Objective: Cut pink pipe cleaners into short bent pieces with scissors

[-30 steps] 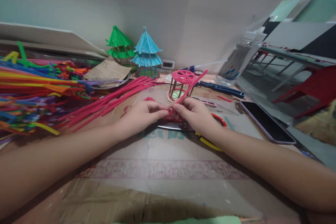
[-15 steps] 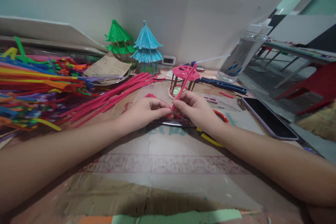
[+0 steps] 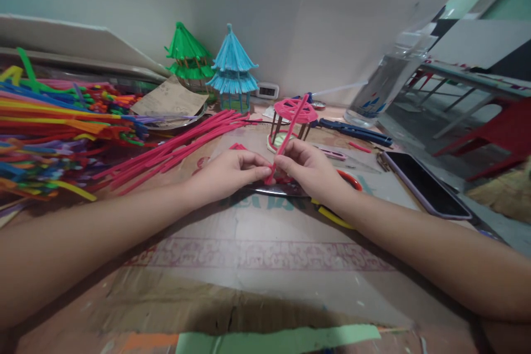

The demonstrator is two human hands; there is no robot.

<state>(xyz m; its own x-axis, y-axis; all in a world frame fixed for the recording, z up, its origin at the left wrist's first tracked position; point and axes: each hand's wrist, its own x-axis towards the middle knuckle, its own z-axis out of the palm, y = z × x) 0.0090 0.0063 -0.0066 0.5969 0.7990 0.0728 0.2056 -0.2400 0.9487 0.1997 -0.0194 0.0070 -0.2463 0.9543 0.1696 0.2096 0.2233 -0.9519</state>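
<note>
A pink pipe cleaner (image 3: 292,124) slants up and to the right from between my hands, its lower end near my fingertips. My left hand (image 3: 238,171) pinches that lower end. Higher up the stem, my right hand (image 3: 305,163) grips the same pipe cleaner between thumb and fingers. Beneath both hands is the rim of a metal tray (image 3: 277,192), with pink pieces partly hidden on it. Just behind stands a small pavilion frame (image 3: 283,109) with a pink spoked top and brown posts. Scissors with an orange handle (image 3: 350,179) lie beside my right wrist.
Pink pipe cleaners (image 3: 178,149) lie left of my hands, beside a large multicoloured heap (image 3: 50,127). A green pavilion (image 3: 188,50) and a blue pavilion (image 3: 233,69) stand by the wall. Rightward are pliers (image 3: 357,133), a phone (image 3: 425,183) and a water bottle (image 3: 379,86).
Both hands keep their grip on the pink pipe cleaner and have barely moved. The view has shifted slightly.
</note>
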